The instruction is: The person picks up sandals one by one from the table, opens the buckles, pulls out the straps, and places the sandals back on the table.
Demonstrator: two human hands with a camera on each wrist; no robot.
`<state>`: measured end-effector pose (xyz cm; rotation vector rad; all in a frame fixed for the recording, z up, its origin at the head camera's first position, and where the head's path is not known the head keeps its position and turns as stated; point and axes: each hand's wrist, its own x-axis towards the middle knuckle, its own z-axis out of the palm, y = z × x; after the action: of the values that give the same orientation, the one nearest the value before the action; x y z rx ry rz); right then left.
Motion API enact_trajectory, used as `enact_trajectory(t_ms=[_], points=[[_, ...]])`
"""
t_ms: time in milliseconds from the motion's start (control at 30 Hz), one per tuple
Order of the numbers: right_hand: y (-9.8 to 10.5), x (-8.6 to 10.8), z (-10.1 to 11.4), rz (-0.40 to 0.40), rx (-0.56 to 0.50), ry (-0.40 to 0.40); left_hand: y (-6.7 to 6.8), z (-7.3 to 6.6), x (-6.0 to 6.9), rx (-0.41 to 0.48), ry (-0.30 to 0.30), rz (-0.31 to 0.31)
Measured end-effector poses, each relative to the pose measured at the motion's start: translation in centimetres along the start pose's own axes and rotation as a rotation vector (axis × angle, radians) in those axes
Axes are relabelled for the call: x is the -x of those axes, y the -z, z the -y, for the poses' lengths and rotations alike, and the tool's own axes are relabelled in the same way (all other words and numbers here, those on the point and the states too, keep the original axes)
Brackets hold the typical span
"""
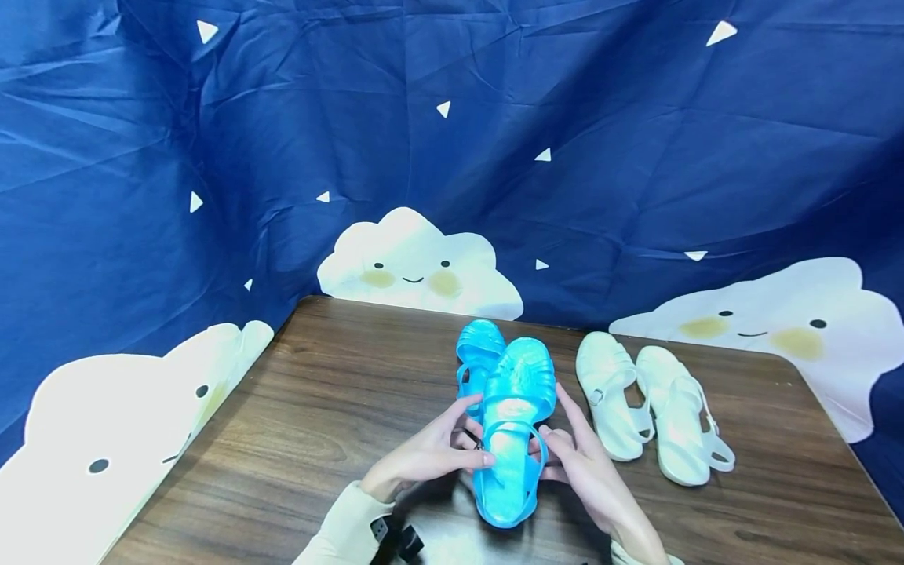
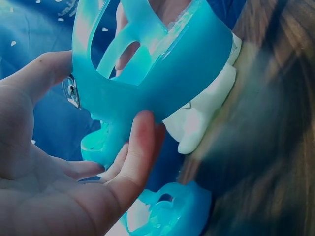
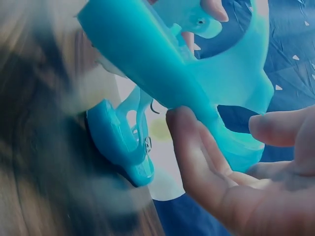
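Observation:
A blue sandal (image 1: 510, 439) is held up off the table between both hands, its toe pointing away and its open top facing the head camera. The left hand (image 1: 431, 451) grips its left side, thumb near the strap; in the left wrist view the fingers (image 2: 142, 142) press the sandal's side (image 2: 187, 73) by a metal buckle (image 2: 73, 92). The right hand (image 1: 589, 471) holds the right side, fingertips (image 3: 182, 123) against the sole edge in the right wrist view. A second blue sandal (image 1: 479, 349) lies behind it, partly hidden.
Two white sandals (image 1: 609, 392) (image 1: 678, 424) lie side by side on the brown wooden table (image 1: 339, 377), right of the hands. A small black object (image 1: 408, 543) is by the left sleeve. Behind the table hangs a blue cloth (image 1: 395, 118) with white clouds.

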<state>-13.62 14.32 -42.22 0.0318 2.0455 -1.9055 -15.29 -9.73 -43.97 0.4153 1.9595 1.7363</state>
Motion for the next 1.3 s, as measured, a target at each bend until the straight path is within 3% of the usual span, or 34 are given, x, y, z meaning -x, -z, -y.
enact_trajectory(t_ms=[200,600,1133,1300], points=[[-0.3,0.0,0.0,-0.014,0.011,0.018,0.4,-0.5,0.1,-0.03,-0.021,0.019],[-1.8,-0.6,0.4,-0.026,-0.002,0.031,1.9,-0.6,0.8,-0.094,-0.041,-0.005],[-5.1,-1.4,1.5,-0.005,-0.035,0.093,4.7,-1.7,3.2,-0.135,-0.076,-0.039],[-6.2,-1.4,1.5,0.036,-0.047,0.101,5.5,-1.5,4.1,-0.15,-0.079,-0.064]])
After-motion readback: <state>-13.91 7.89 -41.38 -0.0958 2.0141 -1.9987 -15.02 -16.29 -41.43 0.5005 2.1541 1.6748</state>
